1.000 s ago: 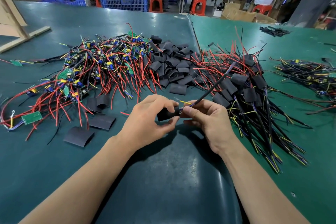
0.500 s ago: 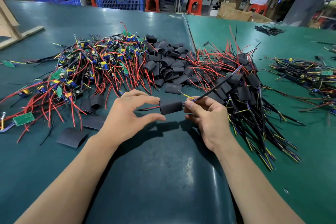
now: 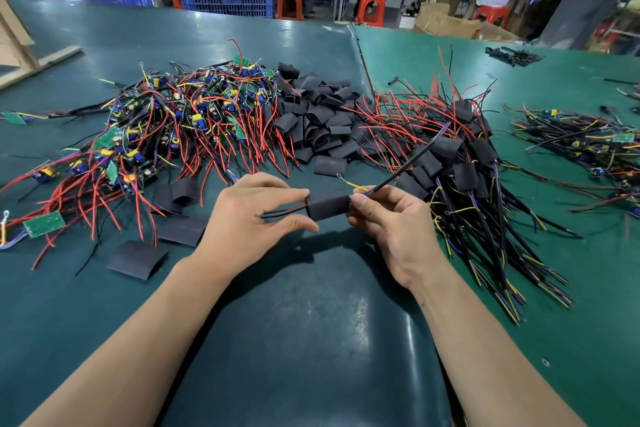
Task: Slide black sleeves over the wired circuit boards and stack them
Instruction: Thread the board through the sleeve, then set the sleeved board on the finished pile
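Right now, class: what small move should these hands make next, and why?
Probably carry the sleeved board right onto the finished stack. The sleeve already covers the board, wires stick out both ends, the right hand grips it, and the left hand barely touches.

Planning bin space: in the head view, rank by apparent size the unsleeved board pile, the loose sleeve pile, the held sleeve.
1. Board pile, largest.
2. Sleeve pile.
3. Held sleeve, smallest, though nearest the camera.
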